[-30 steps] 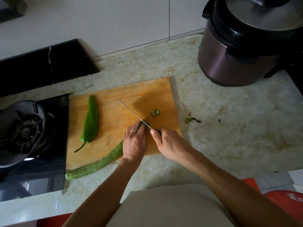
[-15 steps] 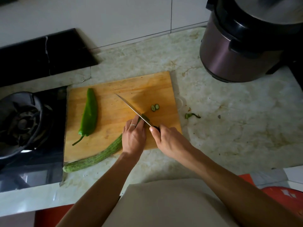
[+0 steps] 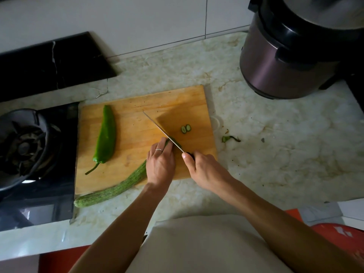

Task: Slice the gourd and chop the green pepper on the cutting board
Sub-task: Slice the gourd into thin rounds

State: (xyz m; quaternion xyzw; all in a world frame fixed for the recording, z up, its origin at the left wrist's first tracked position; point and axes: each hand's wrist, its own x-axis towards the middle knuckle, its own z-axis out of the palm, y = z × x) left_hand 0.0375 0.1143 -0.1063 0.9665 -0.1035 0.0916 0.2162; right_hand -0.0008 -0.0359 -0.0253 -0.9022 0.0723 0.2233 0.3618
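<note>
A wooden cutting board (image 3: 137,107) lies on a marble counter (image 3: 275,144), with a long, ridged, pale-green gourd (image 3: 118,187) running diagonally off its near-left corner. The left hand (image 3: 160,164) curls its fingers over the gourd's far end while the right hand (image 3: 204,170) grips a knife (image 3: 161,130), its blade on the gourd. A glossy green pepper (image 3: 105,134) lies whole at the board's left, and two small slices (image 3: 186,128) lie right of the blade.

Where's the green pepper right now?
The green pepper lies uncut on the left side of the cutting board, beside the stove burner, left of the knife.
</note>
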